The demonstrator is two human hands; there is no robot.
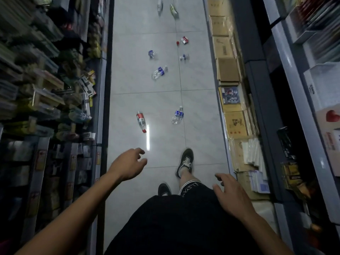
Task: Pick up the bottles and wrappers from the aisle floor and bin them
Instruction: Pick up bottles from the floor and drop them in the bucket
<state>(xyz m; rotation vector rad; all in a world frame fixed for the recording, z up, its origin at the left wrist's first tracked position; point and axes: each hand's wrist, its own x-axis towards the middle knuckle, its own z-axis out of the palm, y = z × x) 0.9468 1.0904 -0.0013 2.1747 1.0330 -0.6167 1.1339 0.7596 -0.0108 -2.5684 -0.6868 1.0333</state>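
head view: the left hand and right hand are both loose-fingered and hold nothing. nothing looks binned yet. the red-label bottle and a blue-label bottle lie nearest on the aisle floor, well apart; more bottles and a red wrapper lie farther on. no bin shows.

The floor has litter on it. Past the shoe lie six bottles: one with a red label and five clear ones, three showing blue labels. There is one red wrapper and one small red cap.
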